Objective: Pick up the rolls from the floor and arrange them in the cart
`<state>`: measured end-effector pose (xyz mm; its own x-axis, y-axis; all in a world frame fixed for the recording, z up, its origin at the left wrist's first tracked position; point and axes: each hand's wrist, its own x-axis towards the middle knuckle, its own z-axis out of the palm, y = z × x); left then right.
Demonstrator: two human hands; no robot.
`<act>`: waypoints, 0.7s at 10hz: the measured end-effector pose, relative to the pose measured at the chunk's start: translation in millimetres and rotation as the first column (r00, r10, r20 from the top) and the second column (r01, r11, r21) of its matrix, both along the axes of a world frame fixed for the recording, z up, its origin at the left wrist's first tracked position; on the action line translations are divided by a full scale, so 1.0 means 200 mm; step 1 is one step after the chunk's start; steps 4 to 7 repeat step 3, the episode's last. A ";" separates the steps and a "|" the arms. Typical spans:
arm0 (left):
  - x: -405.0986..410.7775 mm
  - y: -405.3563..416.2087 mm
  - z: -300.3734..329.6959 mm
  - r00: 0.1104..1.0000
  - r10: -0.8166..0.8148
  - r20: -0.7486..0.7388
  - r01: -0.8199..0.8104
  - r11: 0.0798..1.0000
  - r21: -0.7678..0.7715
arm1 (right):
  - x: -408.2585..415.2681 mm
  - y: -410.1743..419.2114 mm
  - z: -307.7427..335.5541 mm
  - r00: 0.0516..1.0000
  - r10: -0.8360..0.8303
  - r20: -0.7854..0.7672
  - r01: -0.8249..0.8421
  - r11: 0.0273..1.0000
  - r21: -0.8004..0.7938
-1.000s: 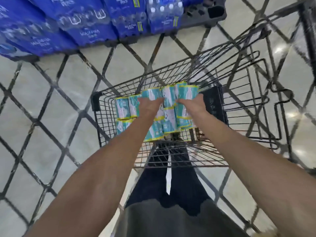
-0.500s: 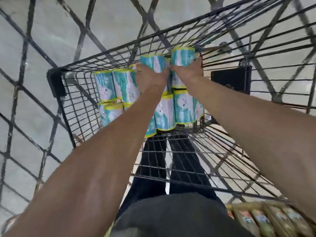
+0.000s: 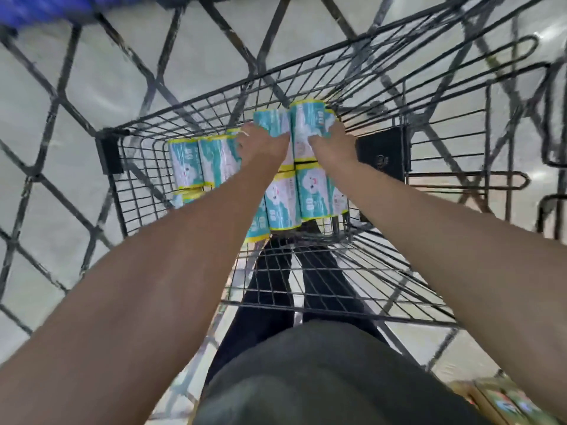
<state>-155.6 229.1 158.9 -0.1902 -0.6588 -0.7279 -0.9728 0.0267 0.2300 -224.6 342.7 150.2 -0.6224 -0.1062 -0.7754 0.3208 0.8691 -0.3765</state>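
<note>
since half a second ago the view has tipped up a little: blue blurred packaging (image 3: 46, 7) shows again at the far left, and the cart (image 3: 214, 96) sits lower in the frame. both hands have stayed on the top packs but moved slightly further apart, and the two upper rolls now stand out more clearly between them.

the left hand (image 3: 260, 145) grips the teal-and-white roll pack (image 3: 271, 125) from the left, fingers curled round it. the right hand (image 3: 333, 145) grips the neighbouring roll pack (image 3: 308, 124) from the right, fingers wrapped over its far edge. both packs are in the cart, resting on the lower rolls (image 3: 310, 194) stacked at its far end, with more rolls (image 3: 199, 161) lying just to the left.

the wrappers are teal with yellow ends and a white cartoon cloud-like face; there is small printing on them, but it is too blurred to read. a black panel (image 3: 382, 154) on the cart's right carries a round emblem, unreadable. boxed goods (image 3: 506, 403) show at the near right corner.
</note>
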 end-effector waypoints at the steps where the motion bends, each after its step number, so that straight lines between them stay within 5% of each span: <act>1: 0.14 0.05 0.16 0.989 -0.124 -0.076 0.120 0.991 -0.058 | 0.09 0.09 0.19 0.985 0.154 -0.078 -0.158 0.986 -0.054; 3: 0.45 0.09 0.60 0.897 -0.422 -0.129 0.379 0.886 -0.267 | 0.27 0.22 0.61 0.903 0.378 -0.204 -0.389 0.921 -0.014; 7: 0.45 0.09 0.60 0.897 -0.422 -0.129 0.379 0.886 -0.267 | 0.27 0.22 0.61 0.903 0.378 -0.204 -0.389 0.921 -0.014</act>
